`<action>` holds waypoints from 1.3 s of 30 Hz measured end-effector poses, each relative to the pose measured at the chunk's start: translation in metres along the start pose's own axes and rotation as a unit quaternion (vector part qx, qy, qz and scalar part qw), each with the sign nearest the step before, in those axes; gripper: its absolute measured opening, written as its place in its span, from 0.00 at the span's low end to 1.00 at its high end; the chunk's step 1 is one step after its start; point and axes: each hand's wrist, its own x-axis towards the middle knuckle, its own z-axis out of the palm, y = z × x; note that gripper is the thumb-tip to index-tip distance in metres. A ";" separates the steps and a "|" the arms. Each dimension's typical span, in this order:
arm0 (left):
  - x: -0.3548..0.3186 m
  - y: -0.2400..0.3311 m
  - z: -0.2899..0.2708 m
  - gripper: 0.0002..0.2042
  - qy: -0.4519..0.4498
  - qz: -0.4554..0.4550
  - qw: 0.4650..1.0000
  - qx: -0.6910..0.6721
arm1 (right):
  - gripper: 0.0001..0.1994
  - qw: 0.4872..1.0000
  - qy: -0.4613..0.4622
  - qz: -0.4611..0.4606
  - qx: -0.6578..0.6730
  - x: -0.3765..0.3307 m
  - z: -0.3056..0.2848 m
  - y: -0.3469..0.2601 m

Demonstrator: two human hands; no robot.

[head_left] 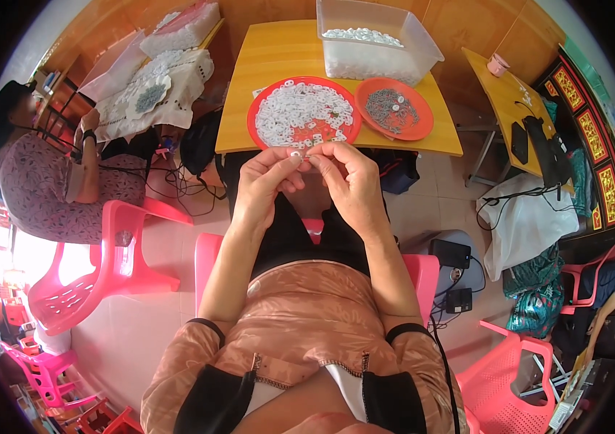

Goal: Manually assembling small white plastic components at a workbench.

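Observation:
Over my lap, just short of the table's near edge, my two hands meet at the fingertips. Between thumb and forefinger my left hand (265,179) pinches a small white plastic piece (296,154). My right hand (351,181) is closed in a pinch right beside it; whatever its fingertips hold is too small to make out. Ahead of them a round red tray (252,123) carries many white plastic pieces (300,110) with holes. Touching its right side, an orange-red plate (419,129) holds a heap of small grey metal parts (387,110).
A clear plastic bin (376,61) of white pieces stands on the yellow table (271,45) at the back. To the left a person (54,181) sits at another table. Pink chairs (108,275), cables and bags (535,296) lie around; a side table (499,87) stands right.

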 end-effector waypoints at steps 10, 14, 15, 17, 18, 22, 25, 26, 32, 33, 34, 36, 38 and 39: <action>-0.005 0.006 0.009 0.09 0.022 0.038 0.999 0.026 | 0.03 0.999 0.019 -0.050 -0.008 0.000 0.002 0.000; -0.006 0.007 0.011 0.09 0.023 0.041 0.999 0.027 | 0.03 0.999 0.009 -0.037 0.014 0.000 0.002 0.000; -0.006 0.007 0.011 0.09 0.022 0.040 0.999 0.026 | 0.03 0.999 0.006 -0.031 0.024 0.000 0.002 0.000; -0.006 0.008 0.011 0.09 0.020 0.038 0.999 0.025 | 0.03 1.000 0.001 -0.021 0.022 0.000 0.001 -0.002; -0.006 0.008 0.011 0.09 0.020 0.042 0.998 0.033 | 0.03 1.000 -0.004 -0.011 0.021 0.000 0.000 -0.003; -0.008 0.009 0.011 0.10 0.017 0.061 0.994 0.086 | 0.03 0.999 0.003 -0.030 0.018 0.000 0.001 0.001; -0.010 0.009 0.013 0.10 0.024 0.073 0.991 0.112 | 0.03 0.998 0.015 -0.058 -0.013 -0.001 0.001 0.002; -0.010 0.009 0.013 0.10 0.023 0.073 0.991 0.113 | 0.03 0.998 0.013 -0.057 -0.013 0.000 0.001 0.001; -0.011 0.010 0.017 0.10 0.029 0.078 0.989 0.121 | 0.03 0.998 0.016 -0.055 -0.016 0.000 0.002 0.002; -0.011 0.010 0.017 0.10 0.029 0.082 0.987 0.132 | 0.03 0.998 0.016 -0.057 -0.017 0.000 0.002 0.001; -0.012 0.010 0.017 0.09 0.030 0.087 0.986 0.143 | 0.03 0.998 0.016 -0.057 -0.017 -0.001 0.003 0.001; -0.012 0.007 0.018 0.09 0.038 0.098 0.983 0.147 | 0.03 0.998 0.027 -0.060 -0.011 -0.001 0.005 -0.001; -0.012 0.007 0.019 0.09 0.046 0.110 0.981 0.152 | 0.03 0.997 0.028 -0.064 -0.018 -0.001 0.005 -0.001; -0.012 0.007 0.019 0.09 0.042 0.108 0.982 0.148 | 0.03 0.997 0.031 -0.067 -0.026 -0.001 0.004 -0.001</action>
